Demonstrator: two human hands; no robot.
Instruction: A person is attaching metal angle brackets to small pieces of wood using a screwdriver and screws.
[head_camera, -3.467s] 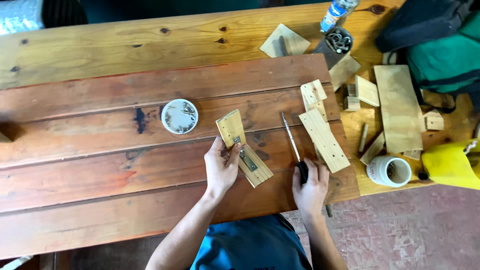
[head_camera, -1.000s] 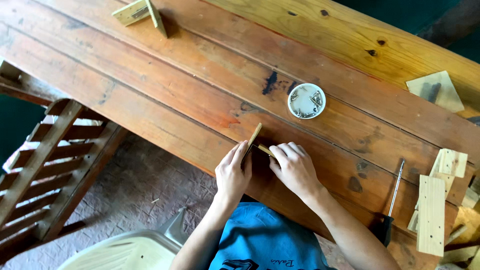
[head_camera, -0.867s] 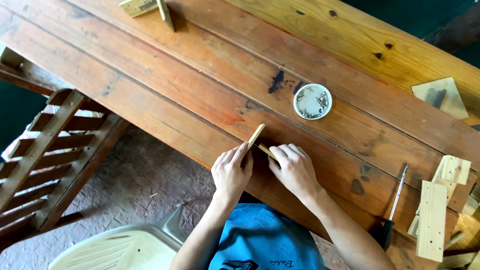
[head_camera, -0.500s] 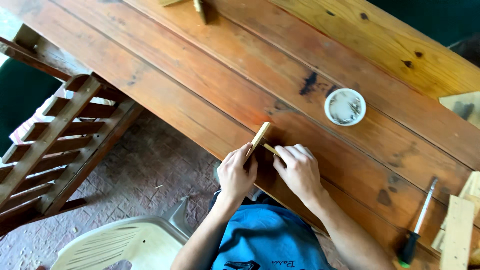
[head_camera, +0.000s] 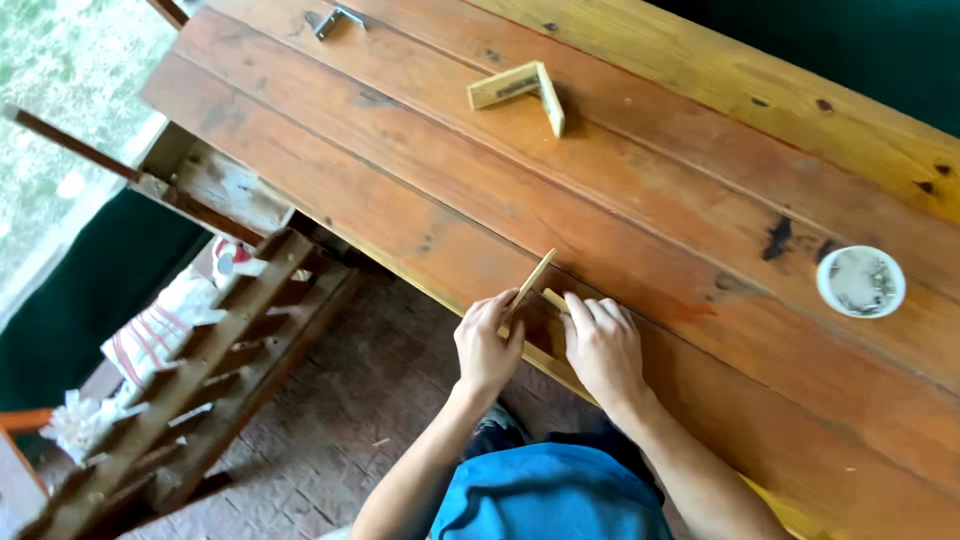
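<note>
At the near edge of the long wooden table (head_camera: 640, 210) my left hand (head_camera: 487, 343) grips a thin pale wooden piece (head_camera: 531, 280), held on edge and tilted up to the right. My right hand (head_camera: 603, 346) lies just to its right, fingers closed over a second small pale wood piece (head_camera: 553, 298) that meets the first one. Both hands sit close together, almost touching. How the two pieces join is hidden under my fingers.
A small round white dish (head_camera: 860, 281) stands at the right. An L-shaped wooden piece (head_camera: 524, 90) lies farther back, a small metal bracket (head_camera: 335, 20) near the far left corner. A slatted wooden frame (head_camera: 190, 380) and striped cloth (head_camera: 165, 325) lie on the floor at left.
The view has swung left: the dish slid to the right edge, the screwdriver and wood pieces left the frame. My hands keep hold of the same two small pieces.
</note>
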